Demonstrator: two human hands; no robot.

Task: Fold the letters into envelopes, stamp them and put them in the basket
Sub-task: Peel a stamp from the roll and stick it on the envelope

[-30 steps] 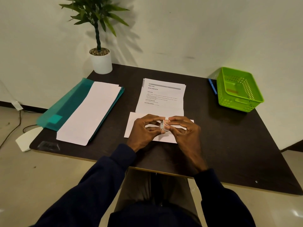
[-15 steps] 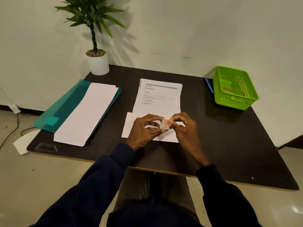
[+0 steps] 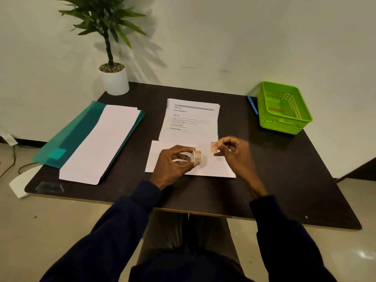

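Dark table (image 3: 284, 171), pale wall behind. Our left hand (image 3: 175, 162) pinches the stamp roll (image 3: 197, 157) and our right hand (image 3: 234, 155), held apart from it, pinches one stamp (image 3: 213, 147) over the envelope (image 3: 213, 168). We should lay it square in the upper corner, then press it flat. Beyond sit the letters (image 3: 189, 119), the basket (image 3: 284, 127) far right, a teal folder (image 3: 81, 129) and a potted plant (image 3: 116, 80).

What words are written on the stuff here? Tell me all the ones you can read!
"TASK GOAL": on the white printed sheet topping the middle stack.
"TASK DESCRIPTION": same sheet, lower down.
"REQUIRED PROPS": same sheet, just below that.
The sheet's title and small lines: too blurred to read.
The small pink stamp and the roll of stamps: print too small to read.
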